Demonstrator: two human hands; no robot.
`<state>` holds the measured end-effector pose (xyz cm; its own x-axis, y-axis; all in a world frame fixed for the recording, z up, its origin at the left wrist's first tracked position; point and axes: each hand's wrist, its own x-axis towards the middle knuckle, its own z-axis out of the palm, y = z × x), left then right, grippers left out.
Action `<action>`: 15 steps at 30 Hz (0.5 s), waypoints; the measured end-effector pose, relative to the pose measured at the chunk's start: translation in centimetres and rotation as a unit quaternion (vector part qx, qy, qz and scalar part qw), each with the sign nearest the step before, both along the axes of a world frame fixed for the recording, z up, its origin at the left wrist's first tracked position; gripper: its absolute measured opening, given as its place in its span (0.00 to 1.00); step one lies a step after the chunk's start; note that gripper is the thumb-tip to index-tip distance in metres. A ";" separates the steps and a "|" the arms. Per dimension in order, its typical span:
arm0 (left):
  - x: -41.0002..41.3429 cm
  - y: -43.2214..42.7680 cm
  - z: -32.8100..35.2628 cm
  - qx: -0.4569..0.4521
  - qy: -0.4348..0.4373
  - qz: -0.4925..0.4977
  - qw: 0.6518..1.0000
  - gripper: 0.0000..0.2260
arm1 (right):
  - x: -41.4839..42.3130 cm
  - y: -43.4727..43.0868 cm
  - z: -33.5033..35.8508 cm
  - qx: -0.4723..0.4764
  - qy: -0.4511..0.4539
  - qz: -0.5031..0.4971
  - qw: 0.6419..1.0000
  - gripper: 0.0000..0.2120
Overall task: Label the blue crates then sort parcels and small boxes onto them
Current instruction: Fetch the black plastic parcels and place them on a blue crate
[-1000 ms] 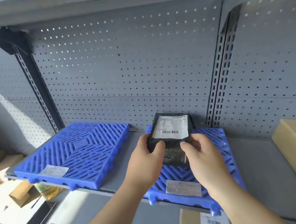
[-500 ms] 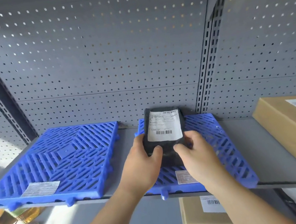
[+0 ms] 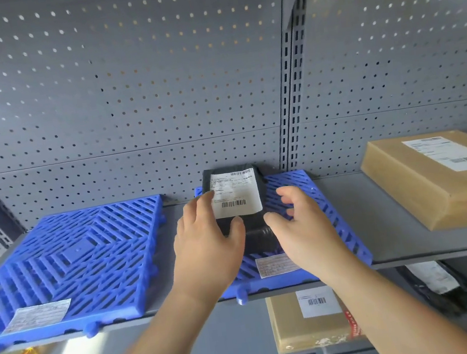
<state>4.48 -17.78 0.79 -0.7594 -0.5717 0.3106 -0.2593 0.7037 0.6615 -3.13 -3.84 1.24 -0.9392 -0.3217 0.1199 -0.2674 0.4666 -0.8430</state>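
Nearest the camera, two bare forearms reach up toward the right blue crate [image 3: 320, 195], which lies flat on the grey shelf [image 3: 405, 231]. Below that crate's front edge, on the lower shelf, sits a small cardboard box [image 3: 302, 328] with a barcode sticker; a black bag [image 3: 443, 289] lies to its right.

A paper label [image 3: 276, 264] is stuck near the front edge of the right blue crate. The left hand [image 3: 209, 248] rests against the left side of the black parcel [image 3: 256, 233], its thumb and fingertips touching the wrapping and the white shipping label [image 3: 236, 193]. The right hand [image 3: 301, 230] is spread open just beside the parcel's right side; whether its thumb touches the wrapping cannot be told. Neither hand is closed around the parcel, which lies on the right blue crate, reaching to that crate's back edge.

Left of that crate, just beside it, lies the left blue crate [image 3: 67, 258], bearing its own sticker [image 3: 36, 315] at the front. Well to the right of the right blue crate stands a large cardboard box [image 3: 440, 179]. Behind the crate rises the grey pegboard wall [image 3: 127, 101].
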 end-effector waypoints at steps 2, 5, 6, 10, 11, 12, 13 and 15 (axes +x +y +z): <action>-0.1 1.0 0.3 -0.031 0.009 -0.005 0.999 0.27 | 0.0 0.8 0.2 -0.002 0.014 -0.002 1.000 0.26; -0.3 3.1 1.0 -0.066 0.031 -0.017 0.997 0.25 | 0.0 2.6 0.6 -0.006 0.033 -0.007 0.999 0.25; -0.4 4.0 1.2 -0.079 0.039 -0.022 0.996 0.25 | 0.0 3.3 0.7 -0.008 0.037 -0.010 0.999 0.25; -1.3 8.3 2.1 -0.109 0.065 -0.044 0.991 0.27 | -0.4 7.4 1.1 -0.024 0.049 -0.018 0.998 0.23; -1.6 9.6 2.1 -0.110 0.069 -0.052 0.990 0.27 | -0.7 8.7 1.1 -0.026 0.053 -0.020 0.998 0.23; -1.9 11.0 2.1 -0.112 0.073 -0.060 0.989 0.27 | -0.9 10.1 1.1 -0.028 0.057 -0.022 0.998 0.22; -2.3 12.5 2.1 -0.117 0.076 -0.067 0.988 0.27 | -1.1 11.6 1.1 -0.027 0.061 -0.025 0.997 0.22; -3.1 15.7 1.8 -0.120 0.075 -0.074 0.987 0.26 | -1.6 14.9 0.9 -0.025 0.065 -0.031 0.997 0.22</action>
